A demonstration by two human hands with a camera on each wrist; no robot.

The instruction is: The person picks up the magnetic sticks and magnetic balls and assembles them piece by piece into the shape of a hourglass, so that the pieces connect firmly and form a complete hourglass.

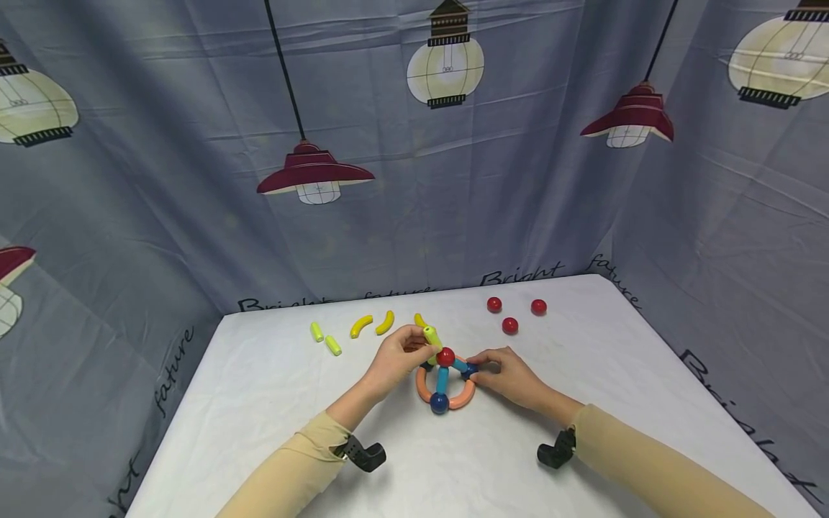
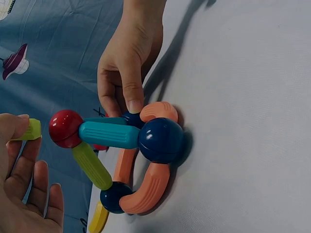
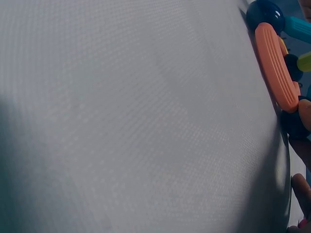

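A building-toy frame stands on the table, its base a ring of orange curved rods (image 2: 148, 191) joined by dark blue balls (image 2: 161, 140). Light blue rods (image 2: 109, 134) and a lime green rod (image 2: 91, 166) lean up from the ring to a red ball (image 1: 445, 357). My left hand (image 1: 399, 357) pinches another lime green rod (image 1: 432, 336) between thumb and fingers, just beside the red ball; the left wrist view shows a gap between them. My right hand (image 1: 508, 374) pinches the ring's right-hand dark blue ball (image 3: 293, 124), mostly covered by the fingers.
Behind the frame lie three yellow curved rods (image 1: 361, 326), one partly hidden by the left hand. Two lime green rods (image 1: 333, 345) rest to the left. Three red balls (image 1: 509, 326) sit at the back right of the white table (image 1: 583, 345). A grey-blue curtain (image 1: 388, 237) hangs behind.
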